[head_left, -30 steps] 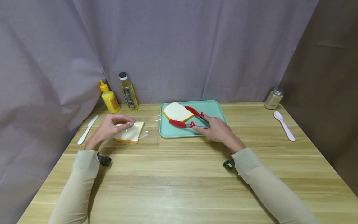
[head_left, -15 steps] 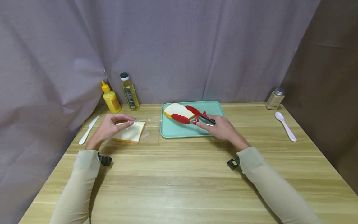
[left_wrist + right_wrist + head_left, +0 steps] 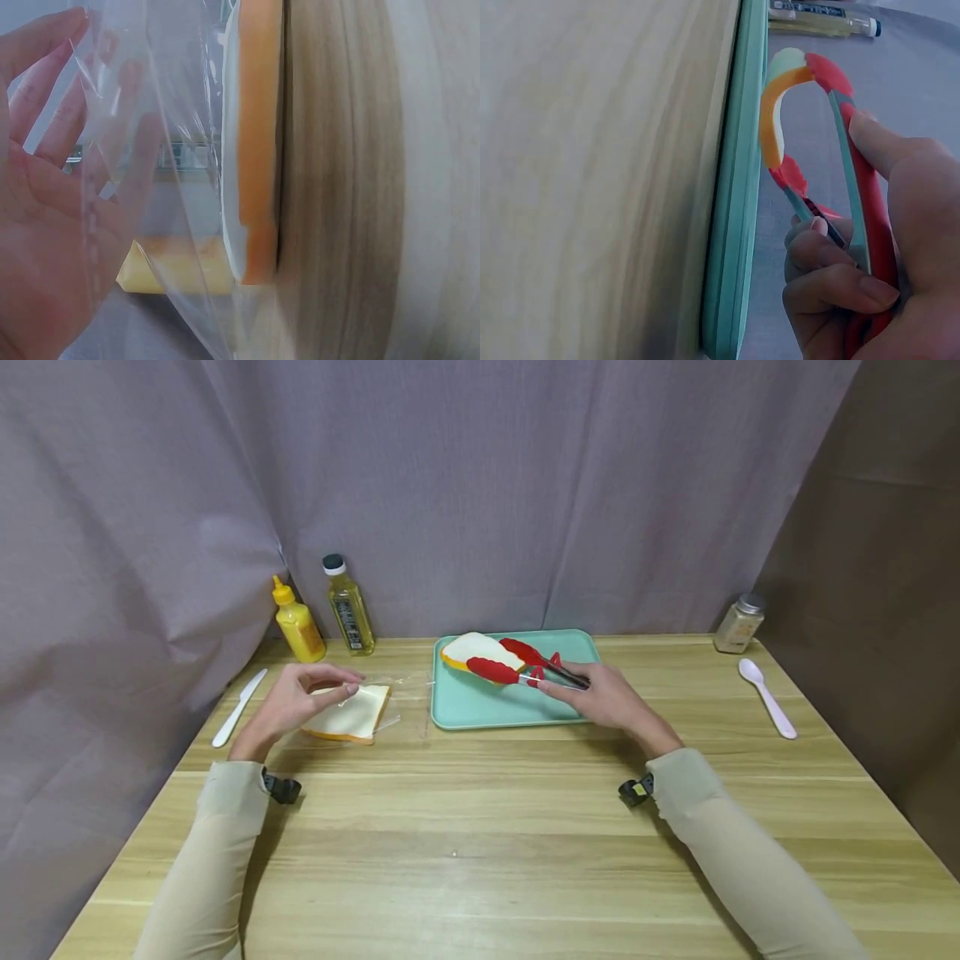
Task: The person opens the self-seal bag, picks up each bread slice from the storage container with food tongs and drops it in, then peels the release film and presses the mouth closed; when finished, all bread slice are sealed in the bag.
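On the left, my left hand [image 3: 292, 700] pinches the top layer of a clear plastic bag [image 3: 414, 697] and holds it raised. A white bread slice [image 3: 352, 714] with an orange crust lies flat within the bag. My right hand [image 3: 611, 697] grips a pair of tongs [image 3: 864, 180] with red tips. Between those tips a second bread slice [image 3: 476, 647] is squeezed, bowed into a curve in the right wrist view. It is over the back left of a mint green tray [image 3: 480, 714].
Left of the bag lies a white knife [image 3: 238, 710]. Behind it stand a yellow squeeze bottle [image 3: 300, 628] and an oil bottle [image 3: 351, 614]. A spice jar [image 3: 738, 625] and a pale spoon [image 3: 767, 697] are at the right. A grey curtain [image 3: 480, 493] closes off the back.
The right hand has moved right and slightly away, and the tongs' tips have come closer together, bending the slice on the tray. The left hand keeps its hold on the bag.
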### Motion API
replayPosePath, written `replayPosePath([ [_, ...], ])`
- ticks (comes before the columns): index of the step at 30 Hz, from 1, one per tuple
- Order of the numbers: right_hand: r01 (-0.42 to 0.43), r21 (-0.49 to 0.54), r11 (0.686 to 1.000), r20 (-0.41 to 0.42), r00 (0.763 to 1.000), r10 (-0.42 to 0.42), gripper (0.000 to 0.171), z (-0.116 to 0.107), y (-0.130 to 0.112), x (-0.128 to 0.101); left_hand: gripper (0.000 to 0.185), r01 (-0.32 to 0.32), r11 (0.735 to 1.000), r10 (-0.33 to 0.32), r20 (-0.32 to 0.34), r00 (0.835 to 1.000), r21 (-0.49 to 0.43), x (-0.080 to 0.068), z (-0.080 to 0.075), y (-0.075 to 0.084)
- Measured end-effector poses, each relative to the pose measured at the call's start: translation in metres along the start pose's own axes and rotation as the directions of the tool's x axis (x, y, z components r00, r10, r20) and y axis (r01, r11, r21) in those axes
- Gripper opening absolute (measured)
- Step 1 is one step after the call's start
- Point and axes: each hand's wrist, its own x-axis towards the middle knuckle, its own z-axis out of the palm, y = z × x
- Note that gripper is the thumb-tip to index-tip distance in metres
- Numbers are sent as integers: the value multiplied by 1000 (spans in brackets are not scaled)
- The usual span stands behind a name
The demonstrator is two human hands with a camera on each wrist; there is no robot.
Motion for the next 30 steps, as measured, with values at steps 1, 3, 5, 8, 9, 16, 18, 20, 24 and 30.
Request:
replayPosePath([
  [1,6,9,1000,4,1000,-7,95,-2,1,0,15,0,1000,0,-1,1000,2,0,0,0],
  [3,15,32,999,8,1000,-16,93,-5,3,1,15,0,1000,0,-5,1000,1,0,0,0],
  [5,36,54,998,12,999,-37,89,-9,7,1,15,2,1000,-2,-8,1000,5,1,1,1],
  [8,68,99,993,16,997,-70,79,-14,12,-2,15,7,1000,-7,-6,1000,9,2,1,1],
  [9,72,116,991,24,997,-75,77,-14,14,-3,16,10,1000,-10,-4,1000,12,2,1,0],
  [16,136,161,978,125,980,-157,69,-12,20,-12,23,12,1000,-12,2,1000,11,0,1,-2],
  [18,142,172,975,149,974,-168,67,-11,20,-14,26,9,1000,-9,0,1000,10,0,1,-3],
  [20,145,188,971,166,970,-177,66,-10,21,-15,27,7,1000,-7,-3,1000,10,-1,1,-4],
  [24,148,215,965,176,966,-187,64,-10,20,-15,29,4,1000,-4,-8,1000,15,-1,0,-5],
  [30,141,242,960,190,963,-190,62,-10,19,-17,28,3,1000,-3,3,1000,25,1,1,-3],
])
